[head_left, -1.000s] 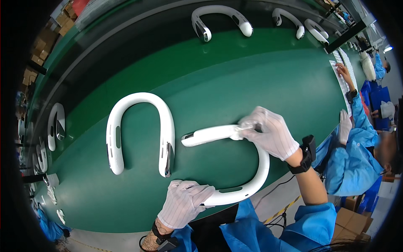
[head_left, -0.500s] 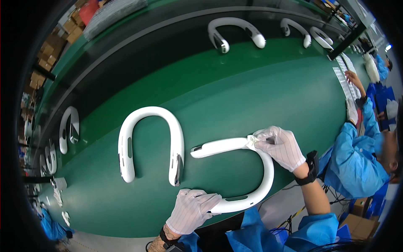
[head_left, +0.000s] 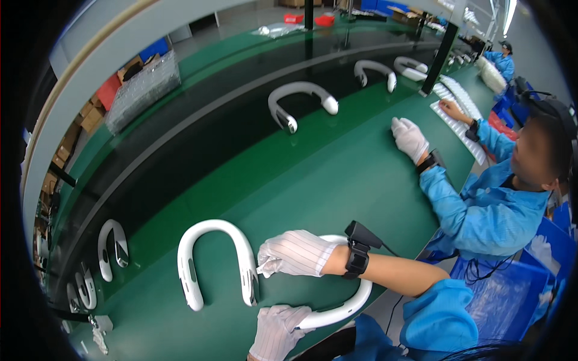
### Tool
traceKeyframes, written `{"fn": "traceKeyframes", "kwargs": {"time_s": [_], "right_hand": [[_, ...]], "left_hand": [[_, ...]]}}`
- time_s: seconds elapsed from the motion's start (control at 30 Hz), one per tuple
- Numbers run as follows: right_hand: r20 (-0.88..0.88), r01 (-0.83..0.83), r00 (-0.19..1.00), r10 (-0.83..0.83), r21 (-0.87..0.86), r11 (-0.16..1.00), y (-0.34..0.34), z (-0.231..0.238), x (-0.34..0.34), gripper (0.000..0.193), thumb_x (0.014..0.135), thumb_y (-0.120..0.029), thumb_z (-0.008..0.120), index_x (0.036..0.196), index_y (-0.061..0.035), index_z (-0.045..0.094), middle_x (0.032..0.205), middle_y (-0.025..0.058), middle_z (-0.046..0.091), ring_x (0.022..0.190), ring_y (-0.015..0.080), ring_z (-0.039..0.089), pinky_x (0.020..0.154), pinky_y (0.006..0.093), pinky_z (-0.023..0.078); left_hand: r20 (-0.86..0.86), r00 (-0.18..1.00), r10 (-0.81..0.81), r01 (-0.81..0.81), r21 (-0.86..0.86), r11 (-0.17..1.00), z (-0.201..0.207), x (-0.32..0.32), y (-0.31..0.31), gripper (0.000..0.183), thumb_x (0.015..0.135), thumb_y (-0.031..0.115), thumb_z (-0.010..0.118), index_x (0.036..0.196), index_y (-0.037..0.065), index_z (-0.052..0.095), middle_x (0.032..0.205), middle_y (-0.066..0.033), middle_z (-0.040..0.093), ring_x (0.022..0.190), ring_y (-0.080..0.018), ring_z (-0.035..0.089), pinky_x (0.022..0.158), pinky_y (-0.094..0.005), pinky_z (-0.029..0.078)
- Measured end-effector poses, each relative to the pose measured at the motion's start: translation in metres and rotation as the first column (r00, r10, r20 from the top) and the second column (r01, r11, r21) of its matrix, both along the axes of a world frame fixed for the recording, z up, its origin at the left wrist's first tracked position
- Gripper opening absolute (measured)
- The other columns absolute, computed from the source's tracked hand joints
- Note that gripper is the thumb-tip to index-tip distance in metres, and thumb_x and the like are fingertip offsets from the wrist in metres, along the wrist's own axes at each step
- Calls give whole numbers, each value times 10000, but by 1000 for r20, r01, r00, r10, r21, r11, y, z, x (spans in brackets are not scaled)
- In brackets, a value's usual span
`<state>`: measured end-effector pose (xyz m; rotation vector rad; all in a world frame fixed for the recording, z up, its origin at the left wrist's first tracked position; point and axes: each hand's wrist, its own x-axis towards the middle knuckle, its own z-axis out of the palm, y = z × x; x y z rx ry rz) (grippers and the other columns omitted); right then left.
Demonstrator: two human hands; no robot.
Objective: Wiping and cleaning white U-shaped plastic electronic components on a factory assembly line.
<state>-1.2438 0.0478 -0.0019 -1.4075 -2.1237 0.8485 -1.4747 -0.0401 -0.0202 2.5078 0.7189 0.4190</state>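
Observation:
A white U-shaped neck fan (head_left: 343, 314) lies on its side at the near edge of the table. My gloved left hand (head_left: 280, 332) is closed round its near end. Over its other arm is my gloved right hand (head_left: 295, 253), fingers pinched on what looks like a crumpled white cloth (head_left: 268, 267); this hand and forearm hide much of that arm. Just left of my right fingertips, a second white neck fan (head_left: 211, 226) rests on the green table (head_left: 337, 186) with its two ends toward me.
On the dark belt (head_left: 198, 138) beyond, several neck fans lie, one of them (head_left: 295, 90) at the far middle. A co-worker in blue (head_left: 494, 210) sits at the right, a gloved hand (head_left: 409, 139) over the table, beside white strips (head_left: 457, 126). Blue bins (head_left: 500, 295) stand below.
My right hand has moved left along the neck fan's upper arm to its end. My left hand stays on the near end. The view has turned; the co-worker's gloved hand now reaches over the table.

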Motion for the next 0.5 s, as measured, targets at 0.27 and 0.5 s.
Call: {"fn": "traceKeyframes", "kwargs": {"time_s": [0.27, 0.5], "right_hand": [[-76, 337, 938, -340, -39, 941, -57, -13, 87, 252, 1005, -298, 761, 1106, -68, 731, 1031, 147, 797, 953, 342, 787, 869, 403, 622], [-237, 643, 729, -643, -85, 761, -136, -29, 93, 267, 1009, -187, 806, 1100, 25, 671, 1170, 129, 813, 968, 133, 765, 860, 321, 630]], "left_hand": [[146, 988, 51, -56, 26, 998, -21, -2, -3, 215, 921, 382, 684, 833, 187, 676, 790, -64, 702, 802, -318, 697, 710, -482, 505], [-41, 996, -81, 90, 326, 941, -4, 16, -11, 288, 953, 249, 618, 1185, 151, 758, 925, -60, 737, 905, -259, 715, 799, -469, 531]]}}
